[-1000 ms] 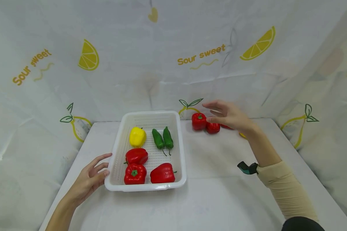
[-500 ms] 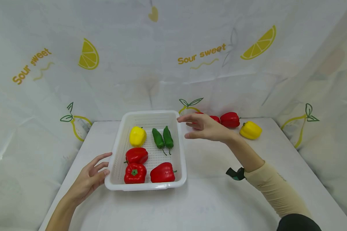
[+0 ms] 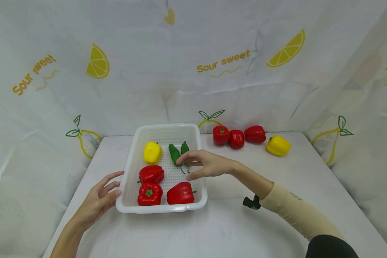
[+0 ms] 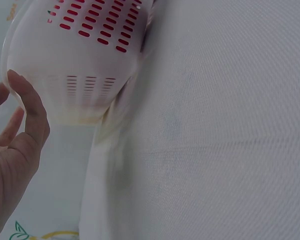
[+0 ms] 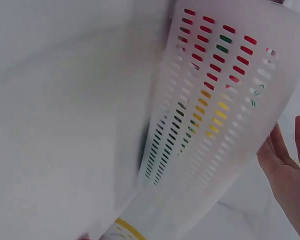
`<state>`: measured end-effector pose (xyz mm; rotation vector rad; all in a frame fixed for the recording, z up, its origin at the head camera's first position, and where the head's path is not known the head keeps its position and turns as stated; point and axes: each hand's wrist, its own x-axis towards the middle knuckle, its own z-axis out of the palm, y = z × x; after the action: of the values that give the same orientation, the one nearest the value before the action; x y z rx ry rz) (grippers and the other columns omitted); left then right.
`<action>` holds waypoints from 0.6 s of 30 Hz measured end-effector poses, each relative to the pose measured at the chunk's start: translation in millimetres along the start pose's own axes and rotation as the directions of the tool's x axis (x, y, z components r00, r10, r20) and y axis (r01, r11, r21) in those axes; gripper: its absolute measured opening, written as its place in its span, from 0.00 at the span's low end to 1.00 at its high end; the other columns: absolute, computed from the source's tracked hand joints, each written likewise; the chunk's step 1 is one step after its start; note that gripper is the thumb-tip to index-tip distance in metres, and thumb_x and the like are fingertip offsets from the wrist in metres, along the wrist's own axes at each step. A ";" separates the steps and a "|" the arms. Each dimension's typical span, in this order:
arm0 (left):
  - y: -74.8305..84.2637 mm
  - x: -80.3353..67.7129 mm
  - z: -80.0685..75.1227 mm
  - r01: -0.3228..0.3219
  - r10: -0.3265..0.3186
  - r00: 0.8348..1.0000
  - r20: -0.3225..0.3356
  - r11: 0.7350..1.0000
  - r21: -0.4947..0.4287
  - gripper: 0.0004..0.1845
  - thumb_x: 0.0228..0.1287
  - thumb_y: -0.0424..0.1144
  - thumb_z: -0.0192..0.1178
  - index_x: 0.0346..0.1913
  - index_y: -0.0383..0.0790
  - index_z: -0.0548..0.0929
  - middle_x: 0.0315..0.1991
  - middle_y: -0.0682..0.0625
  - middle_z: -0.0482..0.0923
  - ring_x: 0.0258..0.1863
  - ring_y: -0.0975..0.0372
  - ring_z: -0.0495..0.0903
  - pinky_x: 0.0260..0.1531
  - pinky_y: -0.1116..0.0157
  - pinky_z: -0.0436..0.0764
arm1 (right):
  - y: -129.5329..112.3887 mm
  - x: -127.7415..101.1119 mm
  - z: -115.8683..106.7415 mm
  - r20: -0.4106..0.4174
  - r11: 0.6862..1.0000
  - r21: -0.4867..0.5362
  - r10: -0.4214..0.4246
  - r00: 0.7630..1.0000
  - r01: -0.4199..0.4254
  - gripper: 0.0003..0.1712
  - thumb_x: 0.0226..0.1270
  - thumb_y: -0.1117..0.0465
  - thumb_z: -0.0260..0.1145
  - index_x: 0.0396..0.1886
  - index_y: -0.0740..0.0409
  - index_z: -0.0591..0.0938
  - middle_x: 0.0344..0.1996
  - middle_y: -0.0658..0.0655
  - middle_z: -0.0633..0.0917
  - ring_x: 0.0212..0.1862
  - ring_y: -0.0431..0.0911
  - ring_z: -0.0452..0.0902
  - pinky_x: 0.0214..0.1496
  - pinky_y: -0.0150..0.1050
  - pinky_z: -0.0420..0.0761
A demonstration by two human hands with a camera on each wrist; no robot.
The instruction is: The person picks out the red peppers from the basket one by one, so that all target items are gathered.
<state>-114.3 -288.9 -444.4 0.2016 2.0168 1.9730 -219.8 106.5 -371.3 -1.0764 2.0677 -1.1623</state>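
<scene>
A white perforated plastic basket (image 3: 129, 209) stands on the table, holding a yellow bell pepper (image 3: 153, 153), two green chili peppers (image 3: 173, 154) and three red bell peppers (image 3: 180, 193). My left hand (image 3: 98, 200) rests its fingertips against the basket's left rim; the left wrist view shows them right at the edge. Over the basket's right side, my right hand (image 3: 209, 165) hangs with parted, relaxed fingers and nothing between them. It overlaps the lower ends of the chilies. From outside the perforated wall, the right wrist view shows that hand (image 5: 290, 175) above the rim.
Along the back of the table (image 3: 245, 215), right of the basket, lie three red bell peppers (image 3: 236, 139) and a yellow bell pepper (image 3: 278, 145). A white sheet (image 3: 167, 89) printed with lemons hangs behind and at the sides.
My right hand has moved left and toward me, from above the red bell peppers at the back to over the basket. My left hand and the peppers have stayed in place.
</scene>
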 end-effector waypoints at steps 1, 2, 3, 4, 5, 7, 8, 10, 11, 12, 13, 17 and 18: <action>0.0 -0.2 0.1 0.000 0.000 1.000 0.001 1.000 -0.003 0.33 0.72 0.32 0.49 0.76 0.49 0.51 0.56 0.51 0.76 0.52 0.61 0.81 0.50 0.61 0.84 | 1.1 2.6 3.7 0.016 1.000 0.008 0.010 1.000 -0.010 0.29 0.57 0.57 0.72 0.60 0.42 0.74 0.59 0.42 0.77 0.65 0.39 0.71 0.70 0.47 0.72; 0.1 -0.4 0.1 0.000 0.000 1.000 0.003 1.000 -0.006 0.33 0.72 0.32 0.49 0.76 0.49 0.51 0.56 0.51 0.76 0.52 0.61 0.81 0.50 0.61 0.84 | 2.2 5.2 7.1 0.032 1.000 0.014 0.020 0.999 -0.020 0.30 0.57 0.57 0.72 0.60 0.43 0.74 0.59 0.42 0.78 0.65 0.39 0.71 0.70 0.47 0.72; 0.1 -0.7 0.1 -0.001 0.001 1.000 0.005 1.000 -0.010 0.33 0.72 0.31 0.49 0.76 0.49 0.51 0.56 0.52 0.76 0.52 0.61 0.81 0.50 0.61 0.84 | 3.4 7.7 10.1 0.048 1.000 0.015 0.026 0.999 -0.026 0.30 0.57 0.57 0.72 0.60 0.43 0.74 0.59 0.42 0.78 0.64 0.39 0.71 0.70 0.47 0.73; 0.2 -0.9 0.2 -0.002 0.002 1.000 0.009 1.000 -0.014 0.33 0.72 0.31 0.49 0.76 0.49 0.51 0.56 0.52 0.76 0.52 0.61 0.81 0.50 0.61 0.84 | 4.8 10.2 12.7 0.064 0.999 0.014 0.029 0.998 -0.030 0.30 0.57 0.57 0.72 0.60 0.43 0.74 0.59 0.42 0.78 0.64 0.39 0.72 0.70 0.47 0.73; 0.3 -1.1 0.2 -0.003 0.003 1.000 0.011 1.000 -0.018 0.33 0.72 0.31 0.49 0.76 0.48 0.51 0.56 0.52 0.76 0.51 0.61 0.81 0.50 0.61 0.84 | 6.0 12.6 14.9 0.078 0.999 0.014 0.031 0.996 -0.032 0.30 0.57 0.57 0.72 0.60 0.43 0.74 0.59 0.43 0.78 0.64 0.39 0.72 0.70 0.46 0.73; 0.6 -1.5 0.1 -0.005 0.006 1.000 0.014 1.000 -0.023 0.33 0.72 0.31 0.48 0.76 0.48 0.50 0.56 0.52 0.76 0.51 0.61 0.81 0.50 0.61 0.84 | 7.1 16.6 18.0 0.101 0.999 0.009 0.034 0.994 -0.035 0.29 0.58 0.57 0.72 0.59 0.44 0.74 0.58 0.43 0.78 0.64 0.39 0.72 0.69 0.43 0.74; 0.8 -1.6 0.1 -0.006 0.006 1.000 0.014 1.000 -0.020 0.33 0.72 0.31 0.49 0.76 0.48 0.50 0.56 0.52 0.76 0.51 0.61 0.81 0.50 0.61 0.84 | 7.7 18.9 19.0 0.108 0.999 0.004 0.031 0.994 -0.031 0.29 0.58 0.56 0.72 0.59 0.44 0.74 0.58 0.43 0.78 0.63 0.39 0.72 0.69 0.42 0.74; 1.0 -1.5 0.0 -0.007 0.007 1.000 0.009 1.000 -0.010 0.33 0.72 0.31 0.49 0.76 0.48 0.51 0.56 0.52 0.76 0.51 0.61 0.81 0.50 0.61 0.85 | 8.3 23.1 20.3 0.120 1.000 -0.010 0.020 0.993 -0.019 0.28 0.58 0.57 0.72 0.59 0.44 0.75 0.58 0.43 0.79 0.63 0.38 0.72 0.68 0.40 0.74; 1.1 -1.5 0.0 -0.006 0.007 1.000 0.006 1.000 -0.006 0.33 0.72 0.31 0.49 0.76 0.48 0.51 0.55 0.52 0.76 0.51 0.61 0.81 0.50 0.62 0.85 | 8.2 25.0 20.8 0.127 1.000 -0.011 0.015 0.992 -0.014 0.28 0.58 0.57 0.72 0.59 0.44 0.75 0.58 0.43 0.79 0.63 0.39 0.72 0.68 0.40 0.75; 1.2 -1.4 -0.1 -0.005 0.005 1.000 0.004 1.000 -0.002 0.33 0.72 0.31 0.49 0.76 0.49 0.51 0.56 0.52 0.76 0.51 0.61 0.81 0.49 0.62 0.85 | 8.1 26.6 21.3 0.136 1.000 -0.013 0.014 0.991 -0.012 0.29 0.58 0.57 0.72 0.59 0.44 0.75 0.58 0.43 0.79 0.63 0.39 0.72 0.68 0.40 0.75; 1.3 -1.2 -0.1 -0.003 0.003 1.000 0.002 1.000 0.000 0.33 0.72 0.31 0.49 0.76 0.49 0.51 0.56 0.52 0.76 0.51 0.61 0.81 0.49 0.62 0.85 | 8.3 28.3 22.0 0.148 1.000 -0.013 0.015 0.989 -0.013 0.29 0.58 0.58 0.72 0.60 0.45 0.75 0.58 0.43 0.78 0.64 0.39 0.72 0.68 0.40 0.75; 1.1 -0.5 -0.3 0.000 0.000 1.000 0.007 1.000 -0.008 0.34 0.72 0.31 0.49 0.76 0.49 0.51 0.56 0.52 0.76 0.52 0.62 0.81 0.50 0.61 0.84 | 7.6 32.7 24.6 0.193 1.000 -0.003 0.024 0.981 -0.023 0.30 0.57 0.59 0.72 0.60 0.47 0.75 0.59 0.44 0.78 0.64 0.41 0.72 0.68 0.40 0.75; 1.1 -0.3 -0.3 0.000 0.000 1.000 0.008 1.000 -0.010 0.34 0.72 0.31 0.49 0.76 0.49 0.51 0.56 0.52 0.76 0.52 0.62 0.81 0.50 0.61 0.84 | 7.4 33.5 25.2 0.203 1.000 -0.003 0.027 0.979 -0.027 0.30 0.57 0.59 0.73 0.60 0.47 0.75 0.59 0.44 0.78 0.64 0.41 0.72 0.67 0.39 0.75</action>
<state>-114.2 -289.2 -443.3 0.2064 2.0011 1.9790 -221.9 69.5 -392.2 -1.1144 1.9188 -0.9945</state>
